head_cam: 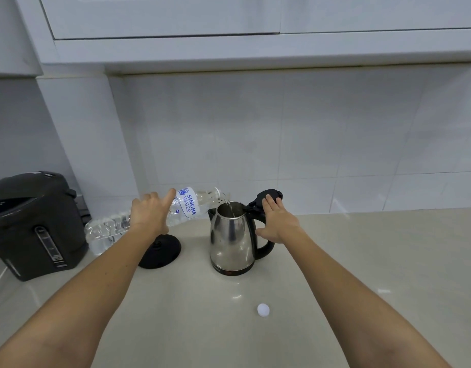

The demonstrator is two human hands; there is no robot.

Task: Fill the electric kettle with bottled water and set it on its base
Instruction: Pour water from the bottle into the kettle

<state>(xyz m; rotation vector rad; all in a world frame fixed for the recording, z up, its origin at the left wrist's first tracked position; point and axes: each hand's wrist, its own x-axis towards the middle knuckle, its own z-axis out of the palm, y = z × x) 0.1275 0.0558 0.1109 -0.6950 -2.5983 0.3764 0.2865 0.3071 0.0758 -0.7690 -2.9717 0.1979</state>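
A steel electric kettle [230, 240] with a black handle stands on the counter, its black lid [266, 197] flipped up and back. My left hand [149, 212] grips a clear plastic water bottle [188, 205] with a white and blue label, tipped almost level. Its mouth is over the kettle's opening and a thin stream of water runs in. My right hand [275, 221] rests flat against the raised lid and handle top, fingers spread. The round black kettle base [162, 252] lies on the counter left of the kettle, partly behind my left forearm.
A dark grey water dispenser pot [34, 227] stands at the far left against the wall. A white bottle cap [263, 309] lies on the beige counter [375, 261] in front of the kettle. White tiled wall and cabinets rise behind.
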